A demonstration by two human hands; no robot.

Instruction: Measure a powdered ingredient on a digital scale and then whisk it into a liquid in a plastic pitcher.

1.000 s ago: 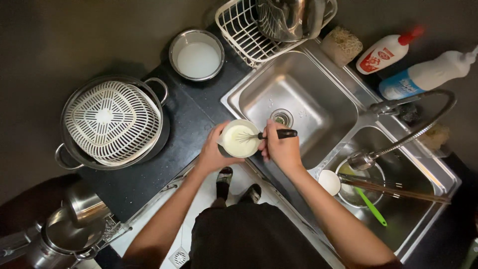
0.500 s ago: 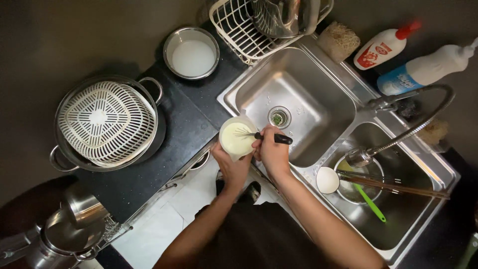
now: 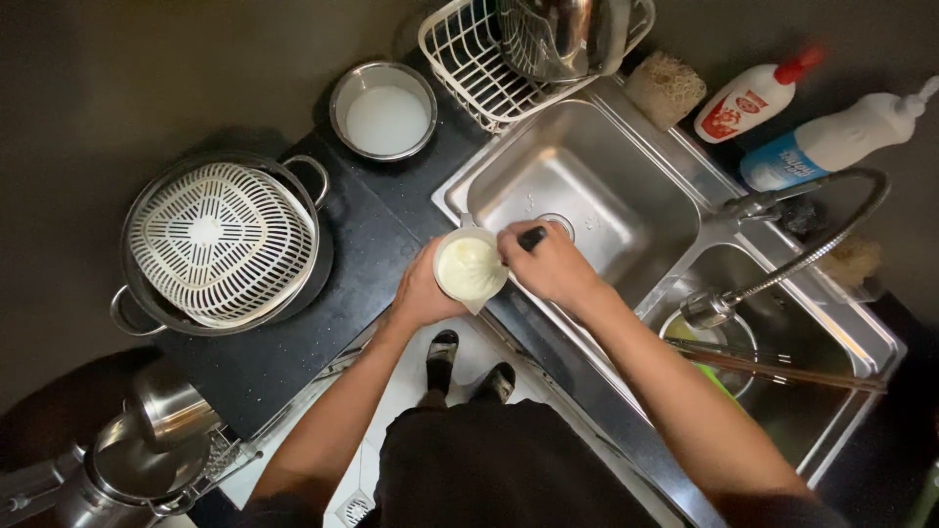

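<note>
left hand (image 3: 419,293) clamped round white cup (image 3: 469,266), right hand (image 3: 550,262) fisted on black-handled whisk (image 3: 531,238), over sink (image 3: 626,156) edge

Right hand (image 3: 550,264) now lies further over the cup (image 3: 469,268), its knuckles nearer the rim; less of the black-handled whisk (image 3: 531,238) shows than before. Left hand (image 3: 423,293) sits lower on the cup's side. Cup stays at the sink edge (image 3: 460,210), shifted slightly leftward.
</note>
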